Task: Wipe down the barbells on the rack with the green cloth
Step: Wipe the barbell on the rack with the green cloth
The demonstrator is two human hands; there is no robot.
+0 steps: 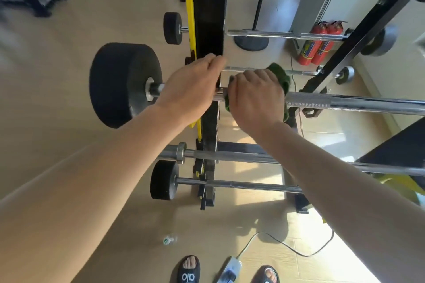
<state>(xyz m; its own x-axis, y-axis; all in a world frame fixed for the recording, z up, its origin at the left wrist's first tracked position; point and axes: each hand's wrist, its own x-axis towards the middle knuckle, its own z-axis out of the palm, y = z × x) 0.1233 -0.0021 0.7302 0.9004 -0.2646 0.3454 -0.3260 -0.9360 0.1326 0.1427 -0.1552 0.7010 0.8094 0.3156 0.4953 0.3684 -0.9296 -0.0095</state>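
We have the green cloth [279, 78] wrapped over the barbell [345, 102] that lies across the middle of the rack [210, 18], just to the right of the black upright. Our right hand [255, 99] is closed around cloth and bar together, fingers curled over the top, with folds of cloth poking out above and below the knuckles. Our left hand [193, 85] rests on the same bar just beside the upright, fingers together and bent over it towards the post; we cannot tell how firmly they grip. Left of that hand the bar ends in a thick black weight [119, 85].

More bars sit on the rack above and below ours, some with smaller black weights. Two red fire extinguishers [318, 43] stand on the floor behind the rack. Near our sandalled feet lie a white power strip [231, 267] and its cable.
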